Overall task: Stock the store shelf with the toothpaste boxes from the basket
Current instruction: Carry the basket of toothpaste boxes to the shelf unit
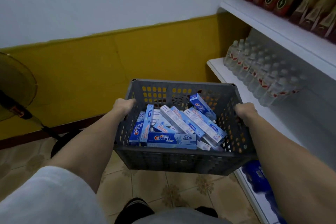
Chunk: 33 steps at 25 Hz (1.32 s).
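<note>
Head view: our left hand and right hand each grip a side rim of the grey basket, carried above the floor with the toothpaste boxes heaped loose inside. We should keep it level, then set it on the bare white shelf just beside the water bottles before freeing a hand.

1. The single head view looks forward and steeply down from the person's head.
2. It sits close over a dark grey perforated plastic basket held at the frame's centre.
3. It faces a yellow-and-white wall corner, with white store shelves along the right edge.
</note>
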Available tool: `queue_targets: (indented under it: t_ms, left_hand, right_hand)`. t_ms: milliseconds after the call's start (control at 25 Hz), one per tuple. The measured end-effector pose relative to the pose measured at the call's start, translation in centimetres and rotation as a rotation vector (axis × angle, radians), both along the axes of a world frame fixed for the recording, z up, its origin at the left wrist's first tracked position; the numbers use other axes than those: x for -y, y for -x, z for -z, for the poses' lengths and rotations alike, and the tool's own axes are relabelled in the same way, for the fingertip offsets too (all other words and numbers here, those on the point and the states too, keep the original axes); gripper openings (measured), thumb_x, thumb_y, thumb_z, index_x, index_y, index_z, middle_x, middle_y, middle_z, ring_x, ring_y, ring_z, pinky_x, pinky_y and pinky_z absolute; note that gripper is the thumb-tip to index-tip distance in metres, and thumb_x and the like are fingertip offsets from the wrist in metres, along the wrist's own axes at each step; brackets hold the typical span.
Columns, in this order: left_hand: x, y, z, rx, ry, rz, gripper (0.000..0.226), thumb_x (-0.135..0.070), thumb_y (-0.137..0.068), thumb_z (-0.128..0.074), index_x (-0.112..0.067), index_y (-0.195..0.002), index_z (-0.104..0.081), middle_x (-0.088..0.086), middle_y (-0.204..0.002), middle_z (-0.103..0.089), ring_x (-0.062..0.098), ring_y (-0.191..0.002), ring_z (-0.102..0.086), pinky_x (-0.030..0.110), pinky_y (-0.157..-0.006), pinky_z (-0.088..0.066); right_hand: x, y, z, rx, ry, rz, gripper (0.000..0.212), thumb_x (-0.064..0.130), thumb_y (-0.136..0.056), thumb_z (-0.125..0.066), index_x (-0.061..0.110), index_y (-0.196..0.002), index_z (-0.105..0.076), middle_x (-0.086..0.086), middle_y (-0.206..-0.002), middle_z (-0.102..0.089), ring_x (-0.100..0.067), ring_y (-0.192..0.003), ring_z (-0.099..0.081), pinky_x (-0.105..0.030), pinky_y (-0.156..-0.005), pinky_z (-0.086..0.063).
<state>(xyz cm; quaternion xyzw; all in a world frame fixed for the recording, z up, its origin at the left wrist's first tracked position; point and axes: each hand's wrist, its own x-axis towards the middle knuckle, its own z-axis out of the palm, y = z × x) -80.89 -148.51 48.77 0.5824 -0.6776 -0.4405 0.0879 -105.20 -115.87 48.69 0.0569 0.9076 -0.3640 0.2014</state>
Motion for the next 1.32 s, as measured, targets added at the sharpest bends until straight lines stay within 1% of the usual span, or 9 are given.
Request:
queue_targets:
  t_ms: [160, 320, 520, 640, 720, 880, 1000, 1120, 1320]
  left_hand:
    - [5.5, 8.6, 2.3, 0.034, -0.048, 0.099, 0.050, -0.041, -0.088, -0.061, 0.003, -0.111, -0.063, 0.012, -0.075, -0.058, 0.026, -0.060, -0.052, 0.032, -0.057, -0.040]
    - [10.3, 17.7, 6.6, 0.067, -0.106, 0.269, 0.049, -0.034, -0.094, -0.059, 0.007, -0.120, -0.056, 0.018, -0.088, -0.061, 0.024, -0.063, -0.049, 0.030, -0.055, -0.037]
    - [13.7, 27.3, 13.3, 0.234, -0.165, 0.509, 0.046, -0.034, -0.090, -0.063, 0.004, -0.116, -0.058, 0.016, -0.088, -0.062, 0.026, -0.067, -0.057, 0.029, -0.053, -0.042]
    - [13.2, 32.8, 18.1, 0.307, -0.157, 0.625, 0.059, -0.039, -0.085, -0.066, 0.003, -0.125, -0.056, 0.021, -0.113, -0.066, 0.038, -0.097, -0.064, 0.040, -0.073, -0.054]
    - [11.5, 36.2, 21.7, 0.367, -0.158, 0.704, 0.067, -0.041, -0.081, -0.067, 0.002, -0.131, -0.053, 0.020, -0.118, -0.064, 0.039, -0.103, -0.062, 0.043, -0.082, -0.054]
    - [8.3, 41.6, 32.2, 0.465, -0.214, 0.827, 0.041, -0.036, -0.080, -0.068, -0.004, -0.105, -0.065, 0.021, -0.095, -0.069, 0.034, -0.083, -0.068, 0.036, -0.063, -0.052]
    - [6.5, 44.1, 41.4, 0.497, -0.237, 0.875, 0.022, -0.028, -0.080, -0.069, -0.008, -0.073, -0.061, 0.015, -0.067, -0.064, 0.024, -0.052, -0.058, 0.030, -0.047, -0.049]
    - [4.0, 46.1, 48.6, 0.556, -0.312, 0.923, 0.023, -0.017, -0.090, -0.060, -0.010, -0.069, -0.057, 0.009, -0.061, -0.054, 0.020, -0.051, -0.048, 0.030, -0.050, -0.040]
    - [0.8, 50.3, 61.2, 0.567, -0.390, 1.120, 0.010, -0.007, -0.088, -0.054, -0.007, -0.079, -0.058, 0.012, -0.069, -0.053, 0.021, -0.056, -0.046, 0.029, -0.054, -0.038]
  right_hand:
    - [2.7, 4.8, 2.6, 0.047, -0.016, 0.134, 0.039, 0.018, -0.085, -0.045, -0.010, -0.103, -0.063, -0.024, -0.077, -0.066, -0.031, -0.059, -0.061, -0.033, -0.053, -0.052]
    - [4.1, 7.0, 7.7, 0.119, -0.014, 0.344, 0.041, 0.021, -0.082, -0.047, -0.010, -0.103, -0.064, -0.023, -0.076, -0.068, -0.032, -0.061, -0.064, -0.034, -0.056, -0.053]
    - [4.6, 5.0, 17.5, 0.269, 0.024, 0.727, 0.045, 0.024, -0.088, -0.048, -0.007, -0.121, -0.053, -0.025, -0.112, -0.063, -0.034, -0.095, -0.062, -0.040, -0.076, -0.049]
    - [4.5, 2.1, 21.9, 0.361, 0.029, 0.856, 0.035, 0.031, -0.085, -0.051, 0.002, -0.102, -0.058, -0.015, -0.093, -0.064, -0.033, -0.087, -0.063, -0.043, -0.083, -0.054]
    - [4.4, 0.7, 24.7, 0.382, 0.006, 0.935, 0.031, 0.038, -0.083, -0.052, 0.009, -0.091, -0.062, -0.011, -0.086, -0.065, -0.028, -0.077, -0.065, -0.038, -0.074, -0.057]
    - [3.2, 0.7, 33.9, 0.417, 0.106, 1.108, 0.030, 0.019, -0.093, -0.051, -0.003, -0.111, -0.061, -0.023, -0.101, -0.065, -0.035, -0.088, -0.064, -0.037, -0.070, -0.053]
    - [2.2, 0.5, 42.5, 0.441, 0.137, 1.171, 0.030, 0.024, -0.095, -0.052, -0.002, -0.102, -0.064, -0.023, -0.091, -0.066, -0.034, -0.079, -0.063, -0.042, -0.068, -0.051]
    - [1.4, 0.4, 50.3, 0.452, 0.219, 1.272, 0.024, 0.025, -0.097, -0.055, 0.006, -0.083, -0.062, -0.015, -0.070, -0.060, -0.027, -0.061, -0.055, -0.040, -0.059, -0.045]
    - [-0.7, 2.5, 63.1, 0.403, 0.201, 1.375, 0.021, 0.018, -0.098, -0.053, 0.003, -0.084, -0.058, -0.014, -0.063, -0.052, -0.025, -0.052, -0.047, -0.034, -0.051, -0.039]
